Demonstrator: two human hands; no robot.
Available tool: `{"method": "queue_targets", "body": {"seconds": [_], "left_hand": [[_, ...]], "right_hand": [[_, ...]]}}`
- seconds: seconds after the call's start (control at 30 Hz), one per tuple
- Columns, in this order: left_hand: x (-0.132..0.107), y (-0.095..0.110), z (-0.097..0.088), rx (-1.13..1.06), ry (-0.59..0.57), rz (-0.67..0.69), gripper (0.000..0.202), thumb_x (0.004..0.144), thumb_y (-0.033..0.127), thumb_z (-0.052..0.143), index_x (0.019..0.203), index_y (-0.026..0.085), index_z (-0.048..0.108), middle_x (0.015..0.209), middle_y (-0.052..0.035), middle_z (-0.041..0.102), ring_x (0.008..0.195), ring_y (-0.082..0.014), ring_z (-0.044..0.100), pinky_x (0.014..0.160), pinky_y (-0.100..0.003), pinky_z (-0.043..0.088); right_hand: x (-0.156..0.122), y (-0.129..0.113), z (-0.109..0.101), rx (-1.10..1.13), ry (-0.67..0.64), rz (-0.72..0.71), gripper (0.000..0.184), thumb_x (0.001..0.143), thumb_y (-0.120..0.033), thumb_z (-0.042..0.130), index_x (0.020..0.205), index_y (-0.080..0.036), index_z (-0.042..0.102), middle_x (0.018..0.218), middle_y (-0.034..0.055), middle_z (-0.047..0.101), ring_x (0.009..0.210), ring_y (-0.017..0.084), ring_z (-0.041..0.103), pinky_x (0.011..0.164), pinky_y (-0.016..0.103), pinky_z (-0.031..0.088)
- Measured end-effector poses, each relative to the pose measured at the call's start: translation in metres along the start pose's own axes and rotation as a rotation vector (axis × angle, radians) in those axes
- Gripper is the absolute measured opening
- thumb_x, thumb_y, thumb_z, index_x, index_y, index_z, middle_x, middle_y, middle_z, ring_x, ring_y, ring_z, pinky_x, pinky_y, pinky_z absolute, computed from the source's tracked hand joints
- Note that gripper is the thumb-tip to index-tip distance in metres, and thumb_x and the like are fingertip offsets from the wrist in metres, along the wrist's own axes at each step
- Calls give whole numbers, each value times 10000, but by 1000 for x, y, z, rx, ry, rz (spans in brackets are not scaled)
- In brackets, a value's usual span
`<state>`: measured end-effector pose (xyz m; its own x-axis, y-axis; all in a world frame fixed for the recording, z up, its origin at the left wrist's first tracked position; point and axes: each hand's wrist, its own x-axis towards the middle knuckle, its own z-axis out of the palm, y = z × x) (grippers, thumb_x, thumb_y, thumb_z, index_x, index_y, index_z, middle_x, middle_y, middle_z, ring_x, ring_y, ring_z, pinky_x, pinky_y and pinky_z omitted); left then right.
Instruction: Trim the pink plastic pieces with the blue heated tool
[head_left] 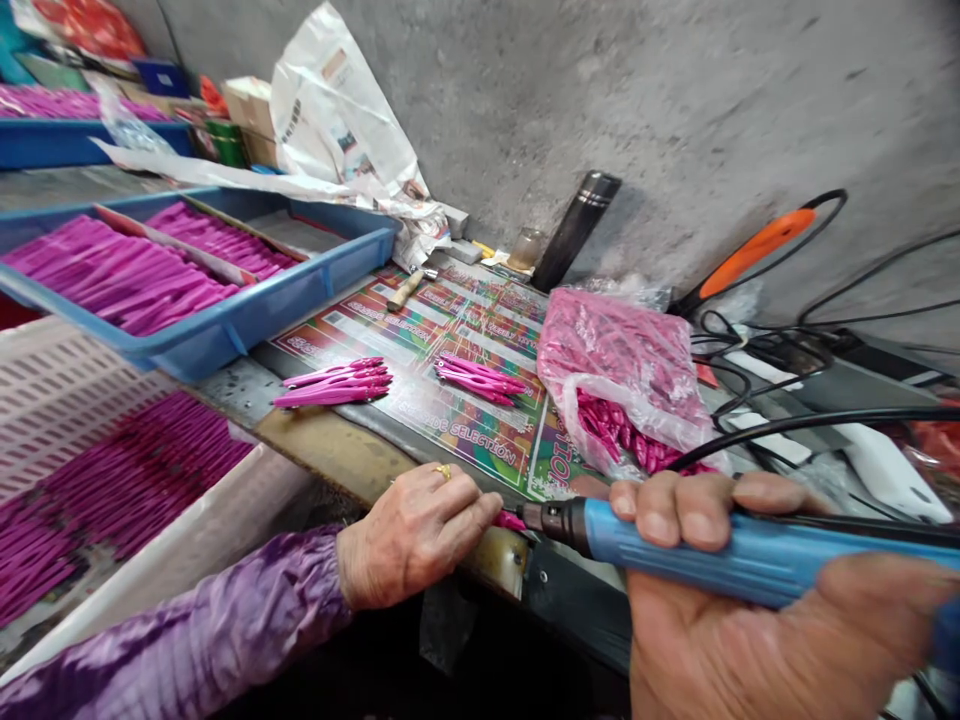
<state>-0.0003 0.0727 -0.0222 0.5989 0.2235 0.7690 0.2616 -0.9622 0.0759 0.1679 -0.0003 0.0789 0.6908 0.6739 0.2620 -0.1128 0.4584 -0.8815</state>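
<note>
We've got the fingers of our left hand (416,535) pinched shut on a tiny pink plastic piece (511,521) at the near edge of the surface (349,458), right hand (750,625) wrapped round the blue corded tool (720,555) touching it; the piece looks light, stiff and slippery, so we'd grip its sides.
</note>
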Motion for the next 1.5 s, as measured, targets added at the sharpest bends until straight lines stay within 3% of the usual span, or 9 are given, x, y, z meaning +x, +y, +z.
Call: {"method": "queue_targets", "body": {"seconds": [0.27,0.5,1.13,1.5], "left_hand": [[-1,-1,0,-27,-10,-2,188,1057,125,431,1159,99,587,777,-20,633,652,-140,558,596,-286,429],[1,-1,-2,-28,-16,4,222,1081,140,381,1164,113,585,784,-26,653,661,-138,574,601,-285,436],[-2,-2,-1,7,-68,22,197,1065,139,385,1159,133,558,812,-25,642,677,-141,565,599,-293,434],[1,-1,-2,-43,-86,-33,233,1084,152,344,1114,141,574,809,-24,624,669,-149,533,601,-292,394]], "right_hand": [[4,-3,-8,16,48,7,435,680,-629,794,704,-263,560,549,-77,401,513,135,414,575,361,496],[3,-2,-15,7,69,8,487,658,-679,795,720,-263,550,551,-77,396,508,133,397,570,359,496],[2,-7,-7,-38,132,59,566,525,-711,832,665,-262,518,506,-89,396,483,125,379,552,351,515],[1,-6,-9,-10,94,7,441,635,-633,799,684,-266,560,514,-76,430,506,134,413,570,347,509]]}}
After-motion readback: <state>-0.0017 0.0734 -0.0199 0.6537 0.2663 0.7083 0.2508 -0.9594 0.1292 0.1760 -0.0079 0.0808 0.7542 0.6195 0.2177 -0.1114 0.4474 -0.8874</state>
